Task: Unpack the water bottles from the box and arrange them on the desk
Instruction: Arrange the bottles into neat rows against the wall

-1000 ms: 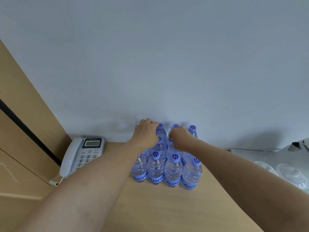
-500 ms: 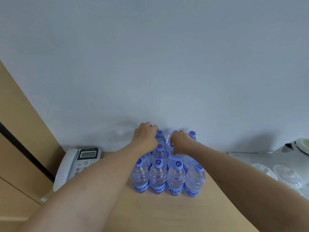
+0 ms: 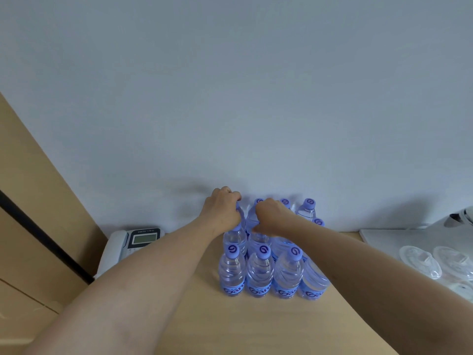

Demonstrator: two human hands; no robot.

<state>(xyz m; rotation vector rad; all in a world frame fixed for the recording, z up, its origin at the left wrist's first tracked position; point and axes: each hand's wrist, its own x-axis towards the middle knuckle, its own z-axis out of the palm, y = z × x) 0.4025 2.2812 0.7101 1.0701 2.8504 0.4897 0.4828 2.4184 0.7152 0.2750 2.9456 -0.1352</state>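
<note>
Several clear water bottles [image 3: 258, 272] with purple caps and blue labels stand upright in close rows on the wooden desk [image 3: 243, 329], against the white wall. My left hand [image 3: 223, 209] grips the top of the back-left bottle in the block. My right hand [image 3: 271, 218] grips the neck of a bottle beside it in the back rows; that bottle's cap [image 3: 259, 201] shows just above my knuckles. My right forearm hides part of the right-hand bottles. No box is in view.
A white desk phone [image 3: 129, 243] lies at the left, next to a wooden cabinet side [image 3: 38, 213]. At the right sits a white tray [image 3: 389, 242] with upturned clear glasses [image 3: 419, 260] and part of a white kettle [image 3: 458, 219].
The view has tilted and shifted, so the bottles sit lower in frame. Both hands stay curled on bottles in the back rows; my right hand has slid a little to the left.
</note>
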